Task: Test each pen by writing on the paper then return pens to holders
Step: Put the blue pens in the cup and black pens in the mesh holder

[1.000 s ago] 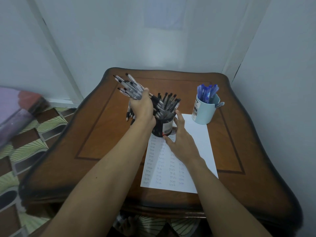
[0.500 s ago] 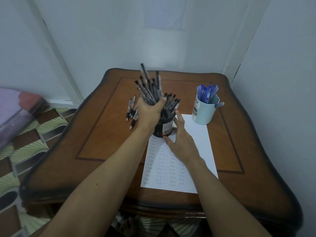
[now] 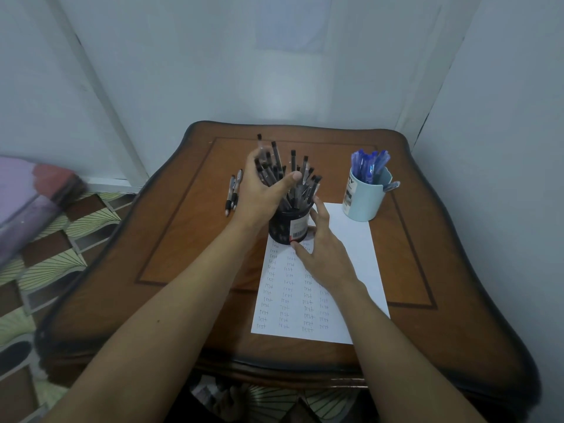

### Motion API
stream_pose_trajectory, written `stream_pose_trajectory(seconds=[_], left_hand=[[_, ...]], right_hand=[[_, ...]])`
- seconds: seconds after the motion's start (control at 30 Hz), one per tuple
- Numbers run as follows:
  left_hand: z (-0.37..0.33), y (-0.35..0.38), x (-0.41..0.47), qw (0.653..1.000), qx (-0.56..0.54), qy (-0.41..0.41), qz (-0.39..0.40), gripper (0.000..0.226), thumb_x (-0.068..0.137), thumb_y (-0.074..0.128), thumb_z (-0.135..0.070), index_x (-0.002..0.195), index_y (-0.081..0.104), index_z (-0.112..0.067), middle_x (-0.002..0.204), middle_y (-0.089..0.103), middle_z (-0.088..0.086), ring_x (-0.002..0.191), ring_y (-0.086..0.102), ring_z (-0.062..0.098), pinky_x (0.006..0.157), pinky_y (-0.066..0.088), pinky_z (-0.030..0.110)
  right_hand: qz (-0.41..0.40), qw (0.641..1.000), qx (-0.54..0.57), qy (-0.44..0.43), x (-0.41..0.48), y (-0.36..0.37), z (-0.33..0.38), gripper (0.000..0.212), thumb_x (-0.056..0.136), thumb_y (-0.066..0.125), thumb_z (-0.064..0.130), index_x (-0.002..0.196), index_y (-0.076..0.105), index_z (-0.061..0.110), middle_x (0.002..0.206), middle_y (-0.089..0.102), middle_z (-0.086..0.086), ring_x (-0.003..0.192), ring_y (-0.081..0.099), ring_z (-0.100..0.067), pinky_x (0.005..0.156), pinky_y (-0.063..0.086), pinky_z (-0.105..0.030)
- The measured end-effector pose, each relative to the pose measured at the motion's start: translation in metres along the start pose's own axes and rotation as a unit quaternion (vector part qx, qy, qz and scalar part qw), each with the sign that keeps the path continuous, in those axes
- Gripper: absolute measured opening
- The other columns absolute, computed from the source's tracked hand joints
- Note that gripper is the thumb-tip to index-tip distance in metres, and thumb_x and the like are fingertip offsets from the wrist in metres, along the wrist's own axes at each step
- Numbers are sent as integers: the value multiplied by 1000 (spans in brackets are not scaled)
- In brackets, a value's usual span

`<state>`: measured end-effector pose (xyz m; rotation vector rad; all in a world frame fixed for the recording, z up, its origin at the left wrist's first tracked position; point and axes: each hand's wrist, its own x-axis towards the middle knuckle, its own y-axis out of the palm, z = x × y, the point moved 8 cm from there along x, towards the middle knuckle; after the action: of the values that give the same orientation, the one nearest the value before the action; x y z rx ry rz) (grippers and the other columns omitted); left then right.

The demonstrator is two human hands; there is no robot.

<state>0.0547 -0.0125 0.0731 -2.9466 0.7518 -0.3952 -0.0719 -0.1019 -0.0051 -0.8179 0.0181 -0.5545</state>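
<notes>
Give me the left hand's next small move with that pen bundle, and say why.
Probably loosen the left hand so the black pens drop fully into the black holder: their lower ends already sit inside it, the right hand holds it steady, and loose pens wait on the table.

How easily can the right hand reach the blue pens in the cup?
Probably easily. The right hand holds the black holder, and the blue pens stand in the light blue cup just to its right, with only bare paper between.
</notes>
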Motion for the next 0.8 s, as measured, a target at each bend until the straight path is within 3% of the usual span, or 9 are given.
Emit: stream_pose_trajectory(seconds=[0.07, 0.17, 0.27, 0.37, 0.43, 0.5, 0.6, 0.7, 0.8], left_hand=[[0, -1, 3, 999, 37, 1, 15, 97, 55, 81, -75, 134, 45, -30, 125, 63, -2, 116, 63, 18, 101, 53, 48], [1, -4, 4, 997, 53, 3, 57, 98, 66, 72, -79, 142, 32, -32, 139, 50, 2, 123, 58, 22, 100, 52, 46], [4, -6, 2, 995, -16, 27, 90, 84, 89, 65, -49, 153, 12, -38, 152, 36, 0, 125, 54, 16, 92, 53, 26], [6, -3, 4, 993, 32, 36, 105, 77, 83, 75, -54, 146, 36, -31, 130, 62, -4, 114, 65, 14, 96, 55, 42], [6, -3, 7, 993, 86, 30, 73, 72, 70, 80, -59, 126, 52, -23, 112, 68, -8, 102, 67, 7, 91, 56, 35], [5, -3, 10, 991, 123, 26, 39, 77, 61, 80, -66, 118, 50, -24, 109, 64, -9, 100, 64, 4, 86, 52, 25], [9, 0, 9, 990, 121, 35, 64, 90, 65, 68, -82, 129, 42, -25, 125, 57, 3, 110, 63, 21, 94, 55, 39], [16, -1, 5, 992, -14, 6, 127, 69, 87, 60, -46, 147, 30, -29, 141, 49, 10, 123, 58, 29, 102, 51, 48], [18, -1, 5, 985, -58, -15, 163, 59, 85, 62, -12, 142, 45, -15, 129, 61, 16, 116, 63, 32, 100, 52, 51]], right_hand=[[-1, 1000, -3, 0, -1, -1, 1, 100, 92, 70, 32, 151, -10, 46, 162, 27, 8, 135, 50, -22, 107, 45, -40], [-6, 1000, 4, -7, -2, -3, 3, 100, 92, 69, 33, 149, -12, 48, 161, 30, 8, 133, 53, -20, 106, 45, -40], [-5, 1000, 6, -6, -2, -3, 3, 99, 93, 69, 33, 148, -12, 49, 161, 31, 8, 133, 53, -19, 106, 45, -38], [-6, 1000, -1, 1, -1, -2, 2, 99, 92, 68, 36, 148, -12, 49, 162, 29, 8, 135, 51, -21, 107, 44, -38], [-5, 1000, 0, 3, -1, -1, 2, 99, 92, 69, 36, 148, -12, 50, 162, 28, 8, 135, 51, -22, 107, 44, -39], [-4, 1000, 2, 1, 0, -2, 2, 99, 92, 69, 36, 149, -12, 50, 162, 28, 8, 135, 51, -22, 106, 45, -39], [-7, 1000, 7, -4, -1, -3, 3, 100, 92, 69, 35, 148, -12, 52, 162, 29, 8, 135, 51, -20, 107, 44, -38], [-10, 1000, 7, -10, -2, -5, 6, 103, 92, 69, 35, 139, -19, 62, 162, 28, 9, 135, 51, -19, 106, 44, -36], [-11, 1000, 16, -9, -3, -6, 6, 101, 92, 69, 34, 144, -14, 58, 162, 28, 10, 136, 50, -19, 107, 44, -37]])
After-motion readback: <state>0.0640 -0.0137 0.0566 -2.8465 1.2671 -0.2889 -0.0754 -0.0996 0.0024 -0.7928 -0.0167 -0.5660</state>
